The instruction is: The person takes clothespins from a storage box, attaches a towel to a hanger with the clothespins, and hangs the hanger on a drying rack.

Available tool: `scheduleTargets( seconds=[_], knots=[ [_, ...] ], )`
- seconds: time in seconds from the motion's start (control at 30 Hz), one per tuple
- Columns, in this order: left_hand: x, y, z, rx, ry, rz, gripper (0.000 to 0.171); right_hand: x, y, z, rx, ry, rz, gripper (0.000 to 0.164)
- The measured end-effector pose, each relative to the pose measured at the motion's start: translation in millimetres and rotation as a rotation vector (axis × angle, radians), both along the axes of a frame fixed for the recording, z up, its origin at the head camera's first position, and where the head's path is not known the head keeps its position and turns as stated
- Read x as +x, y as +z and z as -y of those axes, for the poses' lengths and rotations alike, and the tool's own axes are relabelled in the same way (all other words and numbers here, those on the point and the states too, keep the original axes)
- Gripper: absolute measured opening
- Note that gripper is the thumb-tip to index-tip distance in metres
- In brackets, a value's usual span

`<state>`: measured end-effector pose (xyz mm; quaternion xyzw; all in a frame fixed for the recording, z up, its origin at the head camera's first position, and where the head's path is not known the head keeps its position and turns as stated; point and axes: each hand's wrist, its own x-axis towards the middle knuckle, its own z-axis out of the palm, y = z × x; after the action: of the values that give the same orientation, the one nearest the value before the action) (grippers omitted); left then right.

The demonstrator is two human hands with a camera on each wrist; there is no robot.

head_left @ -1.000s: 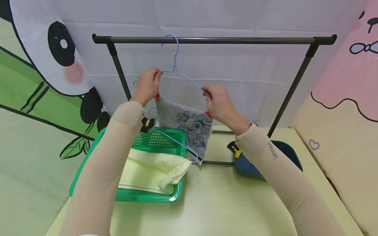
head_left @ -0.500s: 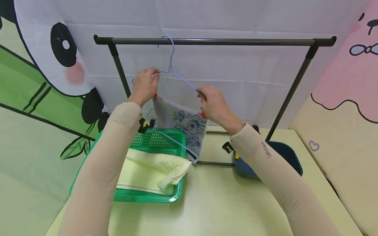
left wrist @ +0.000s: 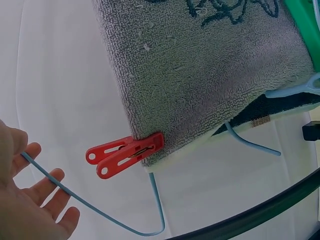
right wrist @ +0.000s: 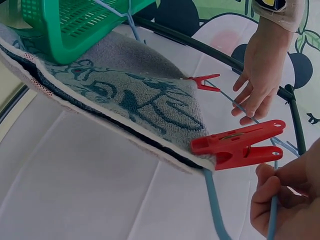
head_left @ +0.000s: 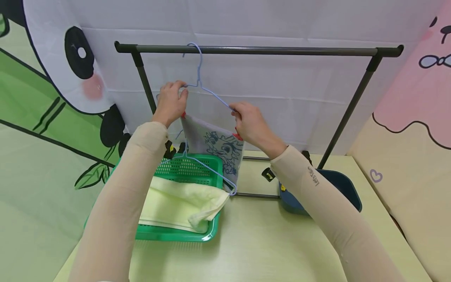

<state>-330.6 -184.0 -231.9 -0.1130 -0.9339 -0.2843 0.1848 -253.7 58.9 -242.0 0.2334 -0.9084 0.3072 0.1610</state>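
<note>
A blue hanger [head_left: 213,94] hangs by its hook from the dark rail. My left hand [head_left: 171,102] pinches its left shoulder, the other fingers loosely spread in the left wrist view. Over on the right shoulder, my right hand [head_left: 254,124] grips the wire with curled fingers. Folded over the hanger's lower bar is a grey towel [head_left: 215,139] with a dark cartoon drawing. One red clothespin [left wrist: 125,155] clips the towel's edge near my left hand. Another red clothespin [right wrist: 240,145] holds the edge beside my right hand.
The dark rack's top bar [head_left: 289,51] runs across the back. Below stands a green basket [head_left: 208,237] with a pale yellow towel [head_left: 183,201] and a second blue hanger [head_left: 211,169]. A dark blue bin [head_left: 340,188] is at right, partly behind my right arm.
The hanger's hook has slid left along the rail, and the grey towel has shifted left with it. Both hands have moved left a little, keeping hold of the hanger.
</note>
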Motion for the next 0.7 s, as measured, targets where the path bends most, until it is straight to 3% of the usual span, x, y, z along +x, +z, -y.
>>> scheduleTargets(
  seconds=[0.4,0.7],
  knots=[
    [5.2,-2.9,5.7,0.030,0.017,0.046,0.048,-1.9,-3.1,1.3,0.013,0.015,-0.051,0.030],
    [15.0,-24.3,18.7,0.105,-0.045,0.052,0.039,-2.4,-5.9,-1.3,0.024,0.025,-0.074,0.031]
  ],
)
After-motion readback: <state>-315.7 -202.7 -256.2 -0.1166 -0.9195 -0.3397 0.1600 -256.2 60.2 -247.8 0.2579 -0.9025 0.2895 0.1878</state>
